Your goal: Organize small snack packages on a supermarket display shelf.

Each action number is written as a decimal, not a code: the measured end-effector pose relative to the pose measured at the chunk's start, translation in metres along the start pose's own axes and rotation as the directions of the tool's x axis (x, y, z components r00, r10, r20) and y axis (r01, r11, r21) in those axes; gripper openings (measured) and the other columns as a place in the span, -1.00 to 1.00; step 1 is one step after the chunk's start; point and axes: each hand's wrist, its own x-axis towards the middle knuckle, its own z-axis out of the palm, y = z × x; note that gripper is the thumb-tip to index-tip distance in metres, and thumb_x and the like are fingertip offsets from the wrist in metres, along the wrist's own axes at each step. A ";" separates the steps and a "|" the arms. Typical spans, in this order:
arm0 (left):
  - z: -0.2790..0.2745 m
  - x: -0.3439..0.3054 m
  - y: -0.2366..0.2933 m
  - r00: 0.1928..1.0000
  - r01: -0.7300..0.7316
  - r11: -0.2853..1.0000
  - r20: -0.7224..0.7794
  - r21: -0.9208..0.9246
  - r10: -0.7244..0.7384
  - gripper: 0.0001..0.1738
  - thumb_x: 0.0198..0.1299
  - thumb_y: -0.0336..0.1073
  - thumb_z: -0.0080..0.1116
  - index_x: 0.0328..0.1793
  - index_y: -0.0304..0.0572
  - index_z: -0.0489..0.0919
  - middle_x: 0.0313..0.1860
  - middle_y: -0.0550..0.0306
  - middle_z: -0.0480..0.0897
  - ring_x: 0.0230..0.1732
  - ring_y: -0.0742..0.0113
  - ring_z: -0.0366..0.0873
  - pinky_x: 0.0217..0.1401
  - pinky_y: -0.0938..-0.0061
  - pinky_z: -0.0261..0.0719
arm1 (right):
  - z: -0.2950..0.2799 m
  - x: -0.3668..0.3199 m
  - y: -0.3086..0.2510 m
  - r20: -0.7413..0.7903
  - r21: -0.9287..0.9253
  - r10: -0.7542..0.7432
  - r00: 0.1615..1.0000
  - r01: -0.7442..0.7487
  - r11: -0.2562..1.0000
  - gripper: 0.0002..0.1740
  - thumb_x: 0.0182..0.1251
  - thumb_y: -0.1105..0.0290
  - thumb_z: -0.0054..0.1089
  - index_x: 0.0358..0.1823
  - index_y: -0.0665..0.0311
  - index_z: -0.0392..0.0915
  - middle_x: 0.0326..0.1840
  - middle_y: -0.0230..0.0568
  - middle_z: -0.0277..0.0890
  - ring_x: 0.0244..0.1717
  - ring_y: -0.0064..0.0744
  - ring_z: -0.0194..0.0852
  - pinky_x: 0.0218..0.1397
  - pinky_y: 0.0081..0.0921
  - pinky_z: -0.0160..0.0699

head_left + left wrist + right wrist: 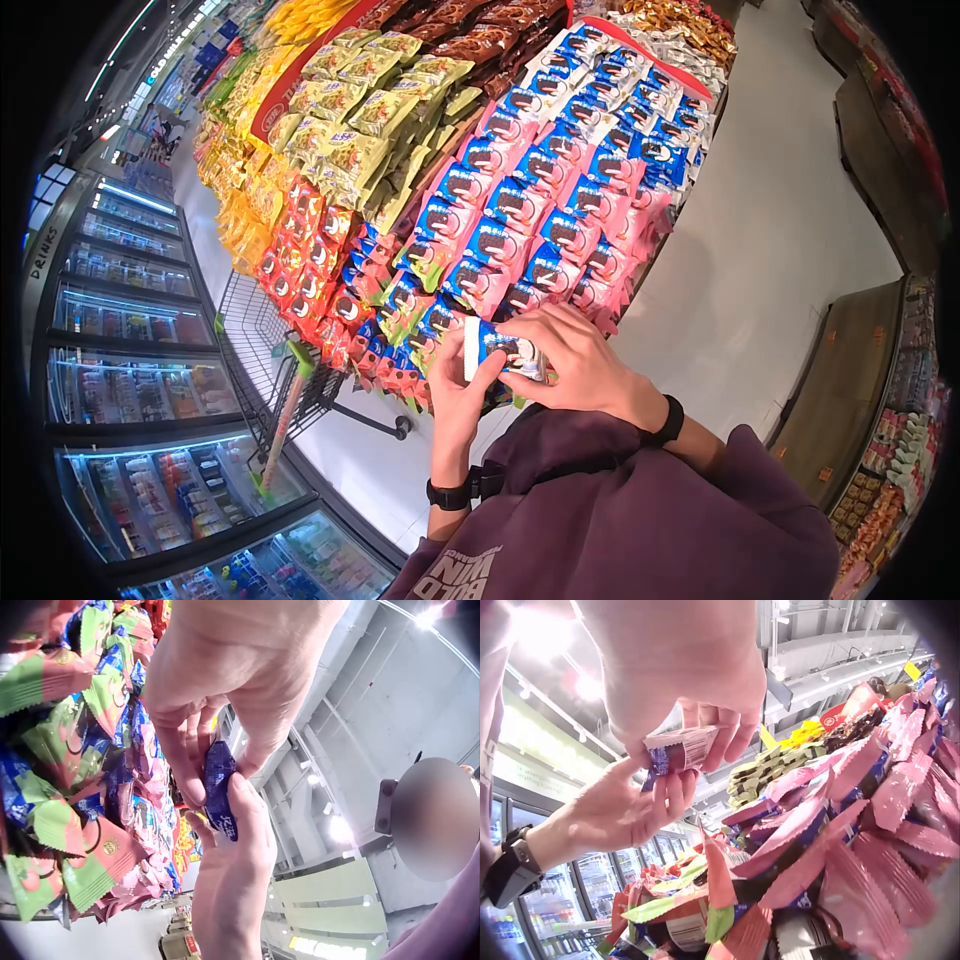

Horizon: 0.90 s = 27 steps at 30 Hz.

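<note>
A small blue-and-white cookie packet [512, 350] with a dark round cookie printed on its front is held up between both hands, over the near edge of the snack display. My left hand [458, 392] pinches its left end, thumb on the front. From the other side my right hand [585, 362] grips the right end with thumb and fingers. The left wrist view catches the packet [220, 787] edge-on between the fingertips of both hands. Its back, with a barcode, faces the right wrist view, where the packet [681, 752] has crimped ends.
Rows of pink-and-blue cookie packets [500, 205] cover the display, beside red packets [308, 250] and green bags [350, 110]. A wire shopping cart [265, 340] stands at the left, before glass-door drink fridges [150, 310]. Shelving [850, 370] lines the aisle floor [740, 230] at right.
</note>
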 end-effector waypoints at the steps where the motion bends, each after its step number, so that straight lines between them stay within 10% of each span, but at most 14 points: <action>1: 0.002 0.000 0.002 1.000 -0.007 0.999 -0.002 0.033 0.007 -0.62 0.23 -0.47 0.37 0.15 -0.31 0.55 -0.09 0.19 0.68 -0.09 0.51 0.60 0.02 0.55 0.54 | 0.000 -0.001 0.001 -0.002 -0.009 0.002 1.000 -0.002 1.000 -0.45 0.08 0.29 0.47 0.11 0.27 0.53 -0.05 -0.14 0.59 -0.03 -0.10 0.57 0.12 -0.19 0.55; 18: 0.058 0.026 -0.008 0.997 0.072 0.997 -0.010 -0.001 -0.072 -0.70 0.26 -0.47 0.36 0.08 -0.28 0.56 -0.27 0.26 0.65 -0.33 0.64 0.58 -0.34 0.71 0.52 | -0.043 -0.008 0.038 -0.012 0.055 0.109 0.994 -0.108 0.993 -0.46 0.12 0.28 0.49 0.13 0.24 0.52 0.00 -0.15 0.58 -0.01 -0.10 0.59 0.08 -0.21 0.58; 27: 0.158 0.075 0.017 0.997 0.058 0.994 -0.054 0.096 -0.053 -0.69 0.29 -0.47 0.34 0.12 -0.34 0.57 -0.17 0.23 0.67 -0.18 0.58 0.61 -0.13 0.64 0.57 | -0.131 0.022 0.106 0.024 0.086 0.082 0.996 -0.084 0.993 -0.47 0.16 0.25 0.47 0.14 0.21 0.51 0.03 -0.16 0.63 0.05 -0.13 0.63 0.15 -0.21 0.61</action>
